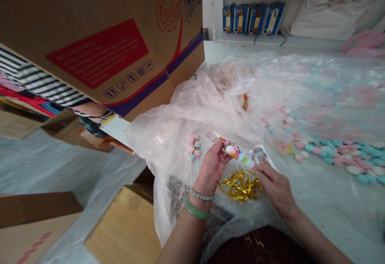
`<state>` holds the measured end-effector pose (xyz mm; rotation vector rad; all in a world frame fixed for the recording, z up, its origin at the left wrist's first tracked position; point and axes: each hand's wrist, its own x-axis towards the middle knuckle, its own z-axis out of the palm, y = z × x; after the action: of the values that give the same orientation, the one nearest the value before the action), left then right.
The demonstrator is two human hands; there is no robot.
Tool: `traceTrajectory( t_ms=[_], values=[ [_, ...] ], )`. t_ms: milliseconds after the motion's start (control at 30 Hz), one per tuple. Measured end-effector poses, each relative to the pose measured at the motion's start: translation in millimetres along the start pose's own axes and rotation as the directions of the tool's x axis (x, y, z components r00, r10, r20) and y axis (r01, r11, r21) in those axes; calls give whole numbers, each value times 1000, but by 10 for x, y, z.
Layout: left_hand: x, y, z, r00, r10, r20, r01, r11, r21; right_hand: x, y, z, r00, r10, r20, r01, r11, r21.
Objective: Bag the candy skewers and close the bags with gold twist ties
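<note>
Left hand [212, 167]: closed around the candy skewer [231, 149].
Right hand [276, 187]: fingertips pinched its right end.
Long axis: far left to near right, between both hands.

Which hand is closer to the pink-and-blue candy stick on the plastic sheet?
Left. The left hand is just right of the candy stick, not touching it; the right hand is farther right, past the gold twist ties.

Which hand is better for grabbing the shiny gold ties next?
Probably the right hand: it sits just beside the gold twist ties, while the left hand grips the wrapped candy stick.
</note>
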<state>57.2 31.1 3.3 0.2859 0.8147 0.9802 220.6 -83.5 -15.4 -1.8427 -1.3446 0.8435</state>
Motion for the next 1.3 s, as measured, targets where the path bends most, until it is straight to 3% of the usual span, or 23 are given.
traceTrajectory(
  t_ms=[233, 333, 400, 467, 567, 733, 867, 1000, 1167, 1233, 1300],
  values=[
    [-7, -75, 46, 1000, -22, 7, 22, 1000, 13, -17, -17, 15, 998, -44, -39, 39, 992, -121],
    [34, -118, 24, 1000, -13, 27, 13, 1000, -22, -7, -75, 17, 999, 4, -49, -6, 1000, -24],
    [71, -140, -11, 999, -7, 45, 9, 998, -60, 9, -112, 20, 995, 99, 2, -98, 984, 150],
    [107, -161, -58, 998, -1, 65, 6, 996, -86, 30, -132, 27, 969, 223, 106, -246, 893, 377],
    [138, -202, -124, 995, 26, 95, -17, 996, -93, 64, -122, 47, 896, 333, 293, -443, 661, 606],
    [123, -265, -135, 989, 73, 131, -68, 997, -47, 89, -61, 93, 818, 308, 485, -575, 429, 697],
    [69, -278, -74, 992, 70, 107, -75, 996, 44, 104, -52, 134, 783, 270, 560, -621, 346, 703],
    [12, -229, -16, 996, 37, 78, -45, 993, 105, 128, -97, 182, 782, 223, 582, -621, 358, 697],
    [12, -65, -38, 991, -131, 17, 129, 989, 71, 135, -178, 197, 885, 279, 373, -463, 607, 645],
    [43, -19, -75, 987, -147, -61, 152, 985, 84, 127, -204, 190, 893, 279, 354, -447, 650, 615],
    [81, -4, -108, 987, -83, -137, 100, 988, 122, 116, -224, 188, 893, 273, 358, -445, 659, 606]
  ],
)
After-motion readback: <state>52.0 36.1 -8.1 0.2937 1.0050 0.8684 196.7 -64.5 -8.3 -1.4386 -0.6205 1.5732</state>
